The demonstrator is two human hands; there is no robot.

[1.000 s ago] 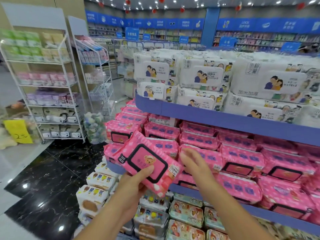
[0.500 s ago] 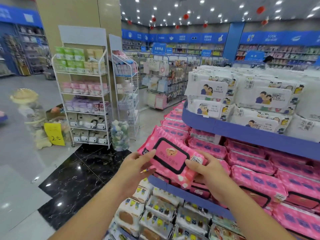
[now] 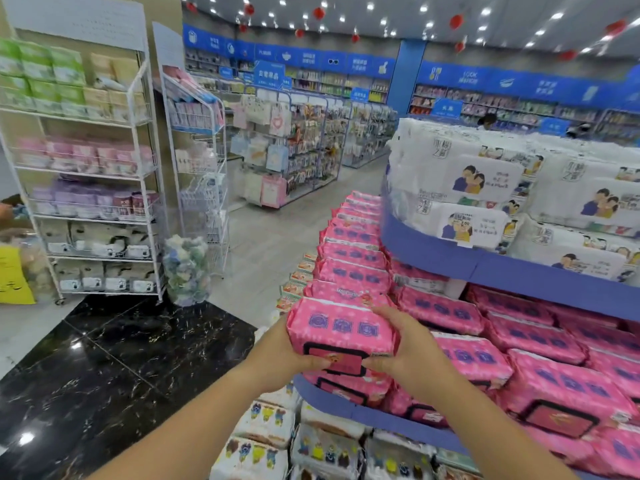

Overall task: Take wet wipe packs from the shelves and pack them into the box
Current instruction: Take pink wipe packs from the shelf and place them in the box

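Grip is two-handed: left hand [image 3: 280, 355] and right hand [image 3: 405, 351] curl round the ends of the pink wet wipe pack [image 3: 341, 329], held just above the other pink packs [image 3: 478, 358] on the shelf [image 3: 329, 396]. Keep it level, squeeze gently, and carry it to the box, not in view

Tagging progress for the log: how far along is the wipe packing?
Done: one pink pack is off the middle shelf. In hand: left hand and right hand grip its ends. Left: no box is in view, so nothing shows as packed; many pink packs remain shelved.
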